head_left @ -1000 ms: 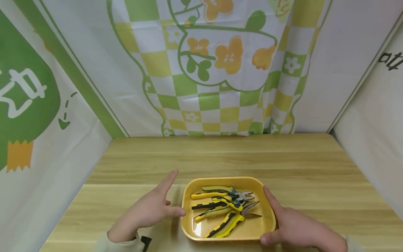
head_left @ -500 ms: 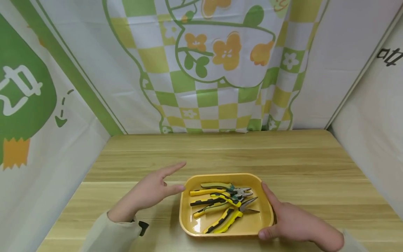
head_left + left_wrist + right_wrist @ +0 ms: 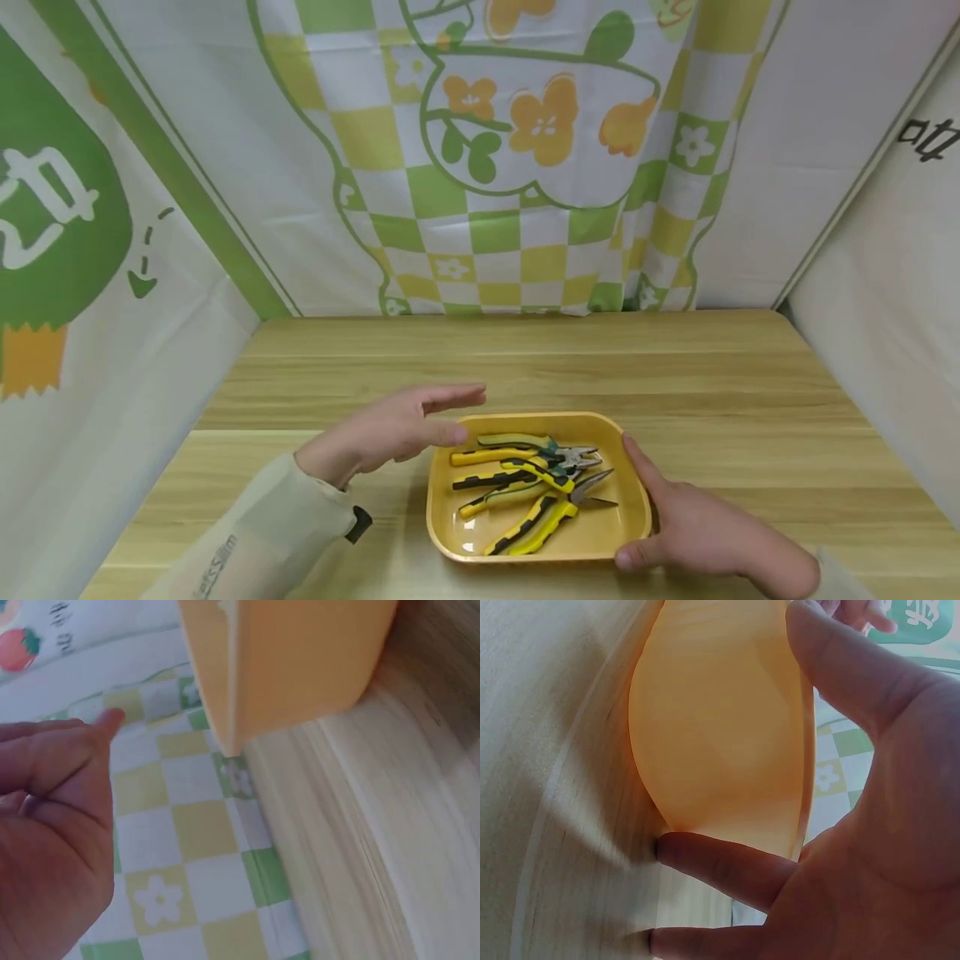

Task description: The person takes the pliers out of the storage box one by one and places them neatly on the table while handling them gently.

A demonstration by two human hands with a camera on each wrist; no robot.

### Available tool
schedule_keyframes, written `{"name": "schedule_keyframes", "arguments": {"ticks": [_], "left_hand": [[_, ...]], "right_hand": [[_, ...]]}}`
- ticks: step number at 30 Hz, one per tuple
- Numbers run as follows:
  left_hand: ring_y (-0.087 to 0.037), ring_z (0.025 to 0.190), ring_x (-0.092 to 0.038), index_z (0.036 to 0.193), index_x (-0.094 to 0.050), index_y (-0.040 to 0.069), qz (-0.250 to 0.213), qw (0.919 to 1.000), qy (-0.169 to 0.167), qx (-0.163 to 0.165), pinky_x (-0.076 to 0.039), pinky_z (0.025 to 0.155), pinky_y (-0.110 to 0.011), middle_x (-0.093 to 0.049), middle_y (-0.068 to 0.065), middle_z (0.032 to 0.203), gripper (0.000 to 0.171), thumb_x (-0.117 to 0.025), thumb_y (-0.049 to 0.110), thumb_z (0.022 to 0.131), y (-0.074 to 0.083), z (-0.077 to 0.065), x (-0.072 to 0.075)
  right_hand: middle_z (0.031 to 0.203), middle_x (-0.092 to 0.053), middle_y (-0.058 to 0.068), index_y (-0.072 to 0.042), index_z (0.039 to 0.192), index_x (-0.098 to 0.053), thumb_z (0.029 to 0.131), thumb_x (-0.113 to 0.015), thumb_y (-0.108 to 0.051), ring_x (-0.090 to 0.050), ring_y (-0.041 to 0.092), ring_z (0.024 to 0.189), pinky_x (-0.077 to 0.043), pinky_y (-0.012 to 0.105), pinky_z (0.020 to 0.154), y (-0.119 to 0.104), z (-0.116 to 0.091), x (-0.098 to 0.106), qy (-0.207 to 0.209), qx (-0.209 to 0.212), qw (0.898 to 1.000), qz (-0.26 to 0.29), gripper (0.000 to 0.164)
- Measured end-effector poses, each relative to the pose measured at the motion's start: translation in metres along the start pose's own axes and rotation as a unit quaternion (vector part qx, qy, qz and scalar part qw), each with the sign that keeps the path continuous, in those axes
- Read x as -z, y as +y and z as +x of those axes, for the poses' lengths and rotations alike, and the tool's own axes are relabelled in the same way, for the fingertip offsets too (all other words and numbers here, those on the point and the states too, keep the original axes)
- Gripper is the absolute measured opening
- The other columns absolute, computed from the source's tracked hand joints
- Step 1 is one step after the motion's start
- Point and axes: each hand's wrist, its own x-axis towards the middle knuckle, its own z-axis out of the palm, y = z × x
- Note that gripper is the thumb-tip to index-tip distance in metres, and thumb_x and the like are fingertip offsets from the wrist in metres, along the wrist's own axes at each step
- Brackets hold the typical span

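Observation:
A yellow plastic box (image 3: 540, 557) with rounded corners holds several pairs of pliers. Needle-nose pliers (image 3: 542, 527) with yellow and black handles lie toward the front, jaws pointing right. Behind them, other pliers (image 3: 576, 458) overlap in a pile, handles to the left. My right hand (image 3: 693, 525) grips the box's right end, thumb at the near corner and fingers along the far side; the right wrist view shows a fingertip low against the wall (image 3: 720, 735). My left hand (image 3: 397, 429) hovers at the far left corner, fingers extended, thumb overlapping the rim, holding nothing.
The box stands on a wood-grain table (image 3: 360, 358) near its front. A checked curtain (image 3: 517, 242) with flower prints hangs behind the back edge. White cloth walls rise at left and right. A dark band (image 3: 360, 525) shows at the left sleeve.
My left hand has moved right and away from me, from beside the box to over its far left corner. My right hand keeps its hold, and the pliers lie as before.

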Motion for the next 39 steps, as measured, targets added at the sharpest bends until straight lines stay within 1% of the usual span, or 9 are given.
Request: {"name": "schedule_keyframes", "arguments": {"ticks": [3,7,10,15,17,22,25,28,39], "left_hand": [[-0.028,0.129,-0.050,0.148,-0.050,0.023,-0.001,0.9997,0.013,0.021,-0.026,0.101,-0.073,-0.055,0.001,0.143,0.061,-0.072,0.037,0.093,0.001,0.007,-0.004],[-0.017,0.092,-0.065,0.144,-0.055,0.021,0.019,0.9994,0.030,0.004,-0.051,0.086,-0.049,-0.060,-0.002,0.135,0.057,-0.074,0.032,0.092,0.003,0.015,-0.008],[-0.014,0.070,-0.053,0.146,-0.054,0.025,0.065,0.9968,0.033,-0.034,-0.046,0.061,-0.029,-0.059,0.001,0.134,0.062,-0.077,0.031,0.089,0.004,0.018,-0.010],[-0.015,0.059,-0.040,0.136,-0.062,0.031,0.121,0.9885,0.081,-0.039,-0.040,0.055,-0.029,-0.063,-0.002,0.112,0.056,-0.082,0.031,0.084,0.004,0.023,-0.016],[-0.014,0.068,-0.047,0.130,-0.067,0.030,0.130,0.9860,0.103,-0.022,-0.043,0.061,-0.031,-0.065,-0.001,0.106,0.050,-0.083,0.034,0.083,0.004,0.026,-0.020],[-0.013,0.087,-0.060,0.124,-0.072,0.021,0.071,0.9923,0.098,0.024,-0.048,0.068,-0.031,-0.071,-0.002,0.110,0.045,-0.083,0.034,0.082,0.007,0.030,-0.026],[-0.010,0.052,-0.044,0.125,-0.072,0.016,0.006,0.9946,0.085,0.060,-0.037,0.047,-0.025,-0.072,-0.010,0.111,0.045,-0.082,0.027,0.083,0.007,0.032,-0.025],[-0.010,0.043,-0.022,0.127,-0.070,0.012,-0.020,0.9929,0.073,0.092,-0.025,0.041,-0.022,-0.072,-0.013,0.108,0.044,-0.080,0.023,0.086,0.006,0.034,-0.024],[-0.008,0.041,-0.024,0.133,-0.064,0.009,-0.035,0.9910,0.034,0.125,-0.024,0.039,-0.021,-0.073,-0.017,0.100,0.043,-0.070,0.026,0.095,0.003,0.046,-0.025]], "right_hand": [[0.089,-0.067,0.001,-0.007,0.159,0.010,0.071,-0.081,-0.062,-0.057,0.018,0.083,-0.048,0.048,0.085,0.000,0.000,0.000,0.001,-0.002,1.000,0.003,0.137],[0.089,-0.067,0.003,-0.005,0.158,0.010,0.072,-0.082,-0.059,-0.058,0.018,0.082,-0.049,0.049,0.084,0.000,-0.002,-0.001,0.003,0.005,1.000,0.002,0.137],[0.096,-0.068,0.009,-0.004,0.158,0.010,0.072,-0.083,-0.056,-0.058,0.020,0.085,-0.049,0.051,0.085,0.002,-0.002,-0.001,0.006,0.013,1.000,0.003,0.137],[0.098,-0.068,0.009,-0.004,0.158,0.009,0.072,-0.083,-0.057,-0.058,0.019,0.085,-0.049,0.049,0.084,0.003,-0.001,-0.003,0.006,0.014,1.000,0.005,0.137],[0.095,-0.068,0.007,-0.005,0.158,0.009,0.072,-0.084,-0.056,-0.058,0.019,0.084,-0.049,0.049,0.084,0.003,-0.002,-0.004,0.007,0.011,1.000,0.008,0.137],[0.094,-0.068,0.007,-0.008,0.159,0.009,0.071,-0.083,-0.059,-0.058,0.018,0.083,-0.048,0.049,0.085,0.003,-0.002,-0.003,0.014,0.001,1.000,0.012,0.137],[0.099,-0.068,0.011,-0.008,0.159,0.009,0.071,-0.082,-0.060,-0.058,0.020,0.086,-0.048,0.050,0.085,0.003,-0.001,-0.003,0.013,0.001,1.000,0.009,0.137],[0.104,-0.068,0.015,-0.007,0.159,0.008,0.070,-0.081,-0.062,-0.059,0.020,0.089,-0.048,0.051,0.087,0.002,0.000,-0.002,0.011,0.001,1.000,0.005,0.137],[0.103,-0.069,0.012,-0.008,0.159,0.007,0.070,-0.081,-0.063,-0.059,0.019,0.089,-0.048,0.051,0.088,0.004,-0.001,-0.002,0.010,-0.001,1.000,0.010,0.137]]}}
